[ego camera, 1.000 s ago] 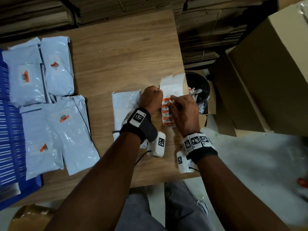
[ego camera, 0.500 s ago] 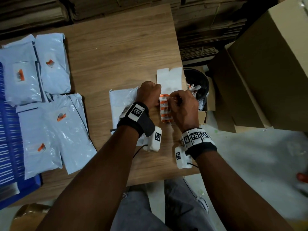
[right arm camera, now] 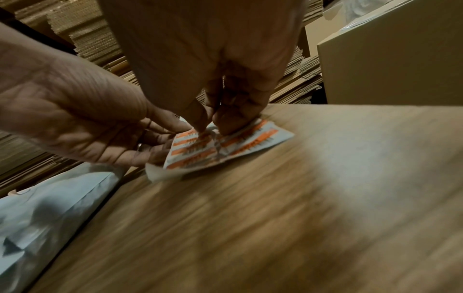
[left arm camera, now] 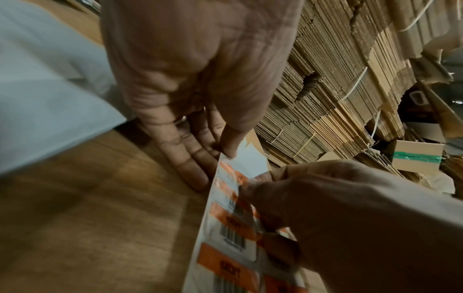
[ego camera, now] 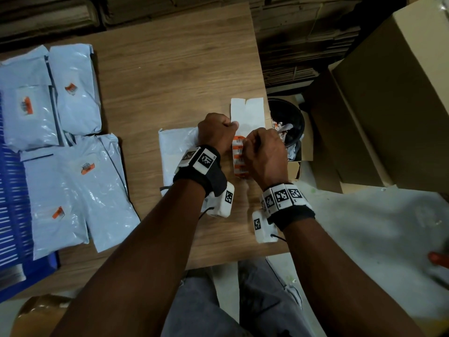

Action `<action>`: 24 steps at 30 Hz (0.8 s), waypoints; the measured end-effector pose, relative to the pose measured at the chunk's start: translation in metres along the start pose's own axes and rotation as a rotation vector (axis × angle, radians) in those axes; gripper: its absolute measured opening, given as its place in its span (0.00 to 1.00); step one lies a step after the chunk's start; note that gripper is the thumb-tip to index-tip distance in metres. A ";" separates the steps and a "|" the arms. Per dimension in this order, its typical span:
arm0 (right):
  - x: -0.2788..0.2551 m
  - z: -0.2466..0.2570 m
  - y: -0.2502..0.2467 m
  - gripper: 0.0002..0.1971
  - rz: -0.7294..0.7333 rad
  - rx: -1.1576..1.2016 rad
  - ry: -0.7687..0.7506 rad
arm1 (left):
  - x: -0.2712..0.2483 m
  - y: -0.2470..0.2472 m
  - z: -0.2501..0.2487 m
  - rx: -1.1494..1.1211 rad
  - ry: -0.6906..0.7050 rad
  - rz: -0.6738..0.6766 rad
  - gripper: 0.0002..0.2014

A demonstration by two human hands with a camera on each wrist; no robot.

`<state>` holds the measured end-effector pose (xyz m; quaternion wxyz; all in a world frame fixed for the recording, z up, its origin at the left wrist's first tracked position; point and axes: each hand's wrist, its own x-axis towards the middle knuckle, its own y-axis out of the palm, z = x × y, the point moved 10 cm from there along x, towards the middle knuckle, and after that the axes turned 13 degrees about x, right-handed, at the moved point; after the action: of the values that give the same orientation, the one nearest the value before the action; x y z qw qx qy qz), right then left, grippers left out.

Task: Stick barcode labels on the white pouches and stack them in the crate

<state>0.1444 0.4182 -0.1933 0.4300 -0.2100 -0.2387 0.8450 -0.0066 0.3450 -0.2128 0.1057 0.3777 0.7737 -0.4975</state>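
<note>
A label sheet [ego camera: 239, 158] with orange barcode labels lies near the table's right edge, its bare white backing [ego camera: 247, 110] reaching away from me. My left hand [ego camera: 228, 127] pinches the sheet's far left edge, thumb on top [left arm camera: 229, 150] and fingers beneath. My right hand [ego camera: 247, 145] pinches one barcode label [left arm camera: 244, 188] on the sheet between thumb and forefinger [right arm camera: 226, 126]. An unlabelled white pouch [ego camera: 176, 152] lies under my left wrist. Several labelled pouches [ego camera: 73, 91] lie at the table's left, partly over the blue crate [ego camera: 12, 210].
A black bin [ego camera: 291, 117] with paper scraps stands just past the table's right edge. A large cardboard box [ego camera: 393, 98] fills the right side. Flattened cardboard stacks [left arm camera: 338, 89] line the back. Bare wooden table [ego camera: 170, 69] stretches beyond my hands.
Both hands stay on the label sheet with the same holds. The sheet and hands have shifted only slightly in view.
</note>
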 end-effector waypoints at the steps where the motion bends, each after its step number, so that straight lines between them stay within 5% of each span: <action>1: -0.001 0.001 0.001 0.06 -0.001 -0.003 -0.004 | 0.000 0.000 0.000 -0.005 0.005 -0.004 0.12; 24: -0.021 0.020 0.005 0.04 0.076 -0.016 -0.049 | 0.009 0.006 0.004 -0.080 0.065 0.055 0.11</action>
<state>0.1413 0.3937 -0.1777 0.3897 -0.2017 -0.2479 0.8637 -0.0093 0.3477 -0.2237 0.1090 0.4103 0.7854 -0.4504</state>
